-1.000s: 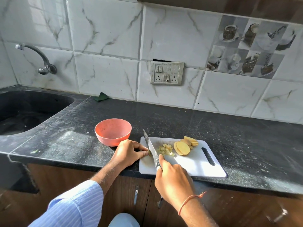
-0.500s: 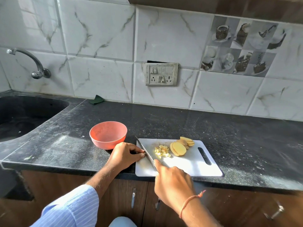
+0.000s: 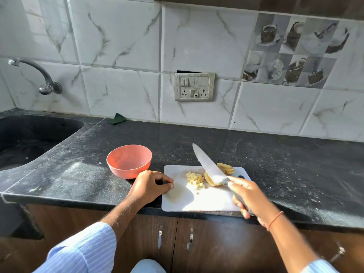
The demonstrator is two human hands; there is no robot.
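Observation:
A white cutting board (image 3: 197,200) lies at the front edge of the black counter (image 3: 275,164). On it sit a small pile of diced potato (image 3: 195,179) and some potato slices (image 3: 226,168) farther right. My right hand (image 3: 250,196) grips the handle of a large knife (image 3: 210,166), whose blade is lifted above the slices and points up and left. My left hand (image 3: 150,185) rests on the board's left edge with fingers curled, its thumb and fingertips on the board. An empty pink bowl (image 3: 129,160) stands just left of the board.
A dark sink (image 3: 29,138) with a wall tap (image 3: 39,75) is at the far left. A green scrub pad (image 3: 116,118) lies against the tiled wall. A switch panel (image 3: 194,86) is on the wall. Cabinet doors with handles (image 3: 160,236) run below the counter.
The knife has risen off the board's left side and swung right, now held above the potato slices. My left hand stays at the board's left edge. The camera view shifted slightly.

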